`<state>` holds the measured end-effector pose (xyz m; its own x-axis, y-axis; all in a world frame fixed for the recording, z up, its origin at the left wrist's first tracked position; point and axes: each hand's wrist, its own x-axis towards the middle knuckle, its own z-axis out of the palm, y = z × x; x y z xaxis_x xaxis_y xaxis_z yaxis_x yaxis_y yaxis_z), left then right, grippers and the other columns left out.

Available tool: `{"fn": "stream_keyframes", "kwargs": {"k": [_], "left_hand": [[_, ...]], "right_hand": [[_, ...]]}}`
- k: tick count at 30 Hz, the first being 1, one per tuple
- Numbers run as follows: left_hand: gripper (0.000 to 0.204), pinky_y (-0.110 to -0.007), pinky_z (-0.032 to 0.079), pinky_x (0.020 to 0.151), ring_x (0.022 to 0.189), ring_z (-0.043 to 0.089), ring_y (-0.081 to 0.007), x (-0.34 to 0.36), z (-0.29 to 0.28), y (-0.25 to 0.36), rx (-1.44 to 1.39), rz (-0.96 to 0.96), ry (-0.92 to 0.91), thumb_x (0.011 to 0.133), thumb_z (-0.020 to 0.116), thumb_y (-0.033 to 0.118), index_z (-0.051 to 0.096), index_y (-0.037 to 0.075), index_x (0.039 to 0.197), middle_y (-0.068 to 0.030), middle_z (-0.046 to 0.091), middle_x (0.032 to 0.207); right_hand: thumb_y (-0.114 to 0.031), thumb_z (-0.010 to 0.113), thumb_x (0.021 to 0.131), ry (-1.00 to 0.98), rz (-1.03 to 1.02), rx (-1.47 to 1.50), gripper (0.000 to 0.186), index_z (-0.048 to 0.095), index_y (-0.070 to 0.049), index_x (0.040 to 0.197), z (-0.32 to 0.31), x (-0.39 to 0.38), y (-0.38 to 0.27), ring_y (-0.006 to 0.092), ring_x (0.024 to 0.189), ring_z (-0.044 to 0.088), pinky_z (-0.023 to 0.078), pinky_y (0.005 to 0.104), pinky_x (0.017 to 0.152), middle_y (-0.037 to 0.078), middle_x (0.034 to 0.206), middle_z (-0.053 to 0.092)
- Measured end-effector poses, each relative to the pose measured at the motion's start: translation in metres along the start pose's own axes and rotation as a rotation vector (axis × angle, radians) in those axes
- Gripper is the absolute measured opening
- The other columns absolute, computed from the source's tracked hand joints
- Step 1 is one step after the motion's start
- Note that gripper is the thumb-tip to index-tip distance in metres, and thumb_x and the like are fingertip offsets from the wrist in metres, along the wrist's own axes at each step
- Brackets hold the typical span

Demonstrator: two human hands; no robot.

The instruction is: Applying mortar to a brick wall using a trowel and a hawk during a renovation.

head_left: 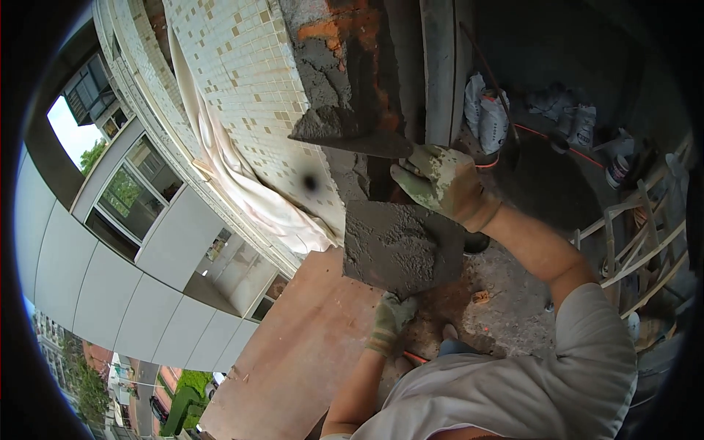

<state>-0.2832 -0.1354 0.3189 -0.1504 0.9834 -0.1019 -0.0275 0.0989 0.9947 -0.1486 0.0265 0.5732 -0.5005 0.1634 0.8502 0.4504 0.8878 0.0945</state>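
Tightly, a square grey mortar-covered board [400,246] sat beside the broken edge of a cream mosaic-tiled wall [249,66], room opening rightward toward white sacks [493,121]. The right hand [446,183], in a stained green glove, was closed round a dark flat-bladed trowel [370,144] above the board; the left hand [392,319], similarly gloved, was curled around its near corner.

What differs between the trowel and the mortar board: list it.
The trowel shows as a narrow strip; the mortar board shows a broad face spread with mortar. The right hand grips the trowel; the left hand holds the board. Both look dark grey and are in gloved hands.
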Motion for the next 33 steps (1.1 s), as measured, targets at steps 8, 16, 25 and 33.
{"fn": "stream_keyframes", "kwargs": {"k": [8, 16, 25, 33], "left_hand": [[0.03, -0.031, 0.051, 0.068, 0.079, 0.062, -0.0152, -0.02, -0.002, 0.015, -0.263, -0.109, 0.004, 0.082, 0.069, 0.012, 0.066, 0.002, 0.109, -0.0041, 0.067, 0.097], [0.013, -0.031, 0.046, 0.046, 0.052, 0.056, -0.0168, -0.017, -0.003, 0.046, -0.379, -0.233, 0.013, 0.082, 0.069, 0.013, 0.062, 0.007, 0.091, -0.0029, 0.06, 0.069], [0.012, -0.034, 0.045, 0.042, 0.048, 0.056, -0.0204, -0.001, -0.012, 0.051, -0.439, -0.229, -0.002, 0.083, 0.068, 0.009, 0.058, 0.005, 0.087, -0.0059, 0.057, 0.065], [0.012, -0.034, 0.044, 0.041, 0.045, 0.055, -0.0205, 0.016, 0.005, 0.076, -0.514, -0.245, -0.035, 0.082, 0.069, 0.008, 0.058, 0.005, 0.081, -0.0061, 0.057, 0.064]], "right_hand": [[-0.035, 0.062, 0.096, -0.341, 0.994, 0.971, 0.035, 0.066, -0.003, 0.11, 0.028, 0.117, 0.048, 0.0185, 0.062, 0.066, 0.054, 0.0318, 0.051, 0.012, 0.085, 0.07], [-0.036, 0.057, 0.097, -0.403, 0.911, 0.901, 0.036, 0.066, -0.002, 0.108, -0.018, 0.171, 0.088, 0.0214, 0.064, 0.068, 0.056, 0.0314, 0.05, 0.016, 0.086, 0.07], [-0.034, 0.055, 0.095, -0.695, 0.885, 0.466, 0.038, 0.064, -0.001, 0.114, -0.025, 0.164, 0.055, 0.032, 0.06, 0.066, 0.052, 0.0427, 0.044, 0.021, 0.081, 0.066], [-0.04, 0.058, 0.099, -1.123, 1.116, 1.298, 0.041, 0.064, 0.0, 0.097, -0.054, 0.237, 0.111, 0.0134, 0.059, 0.056, 0.043, 0.0293, 0.046, 0.006, 0.071, 0.063]]}}
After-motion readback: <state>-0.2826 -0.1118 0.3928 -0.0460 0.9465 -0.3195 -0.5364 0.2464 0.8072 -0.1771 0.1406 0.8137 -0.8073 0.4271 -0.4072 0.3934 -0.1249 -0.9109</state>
